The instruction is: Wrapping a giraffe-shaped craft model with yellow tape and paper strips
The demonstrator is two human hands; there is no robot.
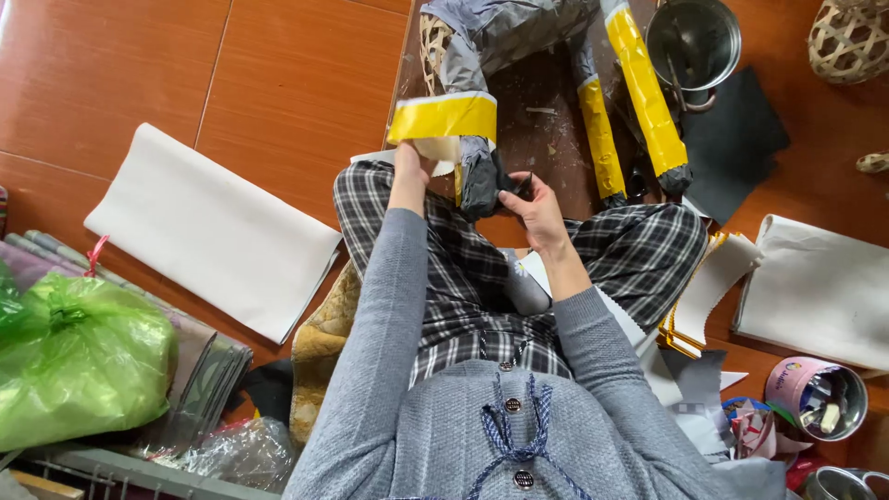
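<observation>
Two hands worked at a paper-covered figure (491, 56) that stood on a dark board (546, 130) at twelve o'clock from the seated person. The left hand (410, 171) was closed on the loose end of a yellow paper band (444, 118), which wrapped around one grey leg of the figure. The right hand (530, 202), at one o'clock from the lap, pinched the black foot (483, 185) at the bottom of that same leg, thumb and fingers pressed on it. Two more legs with yellow wrapping (644, 93) stood at one o'clock, just beside a metal pot (694, 42). A white sheet (213, 231) lay on the floor at ten o'clock, a green plastic bag (79, 356) at eight o'clock, and a pink tin (815, 393) of scraps at four o'clock.
</observation>
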